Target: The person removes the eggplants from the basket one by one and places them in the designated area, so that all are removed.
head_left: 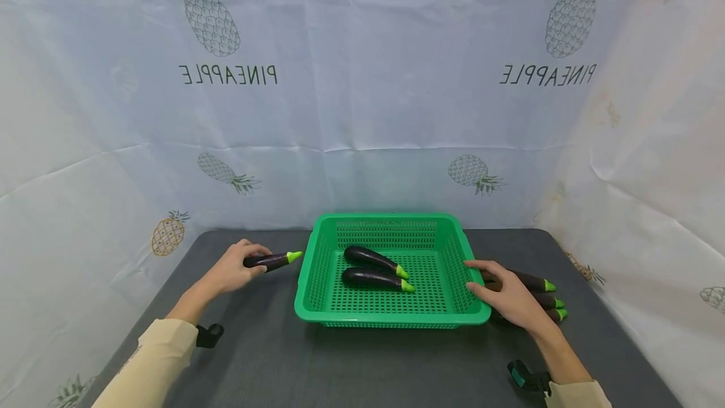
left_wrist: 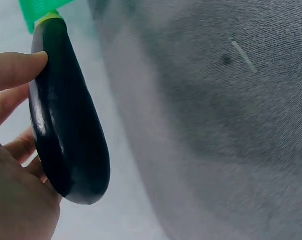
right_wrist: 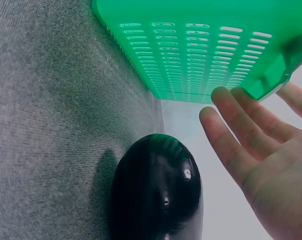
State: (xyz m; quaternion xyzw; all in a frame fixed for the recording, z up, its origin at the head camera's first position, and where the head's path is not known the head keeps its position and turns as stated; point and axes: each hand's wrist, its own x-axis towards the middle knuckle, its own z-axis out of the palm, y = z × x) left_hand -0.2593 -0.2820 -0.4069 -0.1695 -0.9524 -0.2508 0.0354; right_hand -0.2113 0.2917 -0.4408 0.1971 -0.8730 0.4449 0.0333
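My left hand [head_left: 235,266] has its fingers wrapped round one eggplant [head_left: 273,261], outside the basket [head_left: 391,318], its stalk [head_left: 294,257] pointing at the left rim [head_left: 307,269] and just beside it. My right hand [head_left: 506,298] touches the opposite rim, some fingers over the lip, others extended under it; whether they pinch it, I cannot tell.

The stalk could snag if I carried it too low, and that glossy skin might slip if I loosened up. Pushing the basket right could roll the three eggplants [head_left: 535,282] partly hidden by my right hand. The two eggplants [head_left: 375,279] inside, side by side, might get knocked by a careless drop.

The surface [head_left: 243,357] is dark grey and finely textured, with rounded far corners. Pale, creased cloth [head_left: 396,112] hangs behind and at both sides, printed with pineapples [head_left: 212,24] and mirrored lettering [head_left: 228,75].
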